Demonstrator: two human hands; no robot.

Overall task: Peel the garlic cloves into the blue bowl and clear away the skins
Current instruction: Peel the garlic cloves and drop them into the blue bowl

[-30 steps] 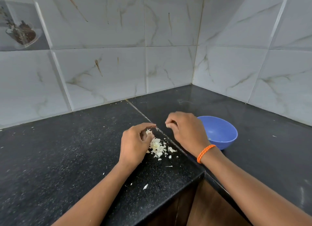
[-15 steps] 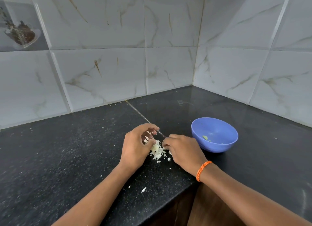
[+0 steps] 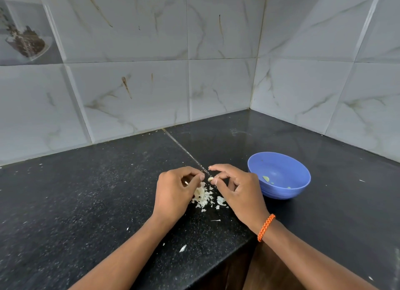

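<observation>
Counter [image 3: 86, 192]: black stone, wide bare stretch on my left, tiled wall [image 3: 134, 94] behind. Plenty of room to sweep that way.

Left hand [image 3: 175, 194]: fingers curled, thumb and forefinger closed on something small. A pale sliver showed under the fingers; I could not tell whether it was skin or clove. Hand was kept low over the skins [image 3: 202, 195], I judge so that scraps would fall onto the one heap.

Skins: loose pile on the counter between my hands, a few strays nearer the front edge. One flake [image 3: 183, 248] lay just beside the edge; risk of it going over when I sweep.

Clove [image 3: 210, 179]: small and pale, pinched at the fingertips of my right hand [image 3: 240, 190], just above the pile. Other fingers loosely bent. Both hands met at the clove, likely so one could steady it while the other pulled skin.

Bowl [image 3: 279, 175]: blue, just beside my right hand, upright, a few pale-green bits inside. Kept close so a peeled clove needed only a short move. Open counter beyond it ran to the corner.
</observation>
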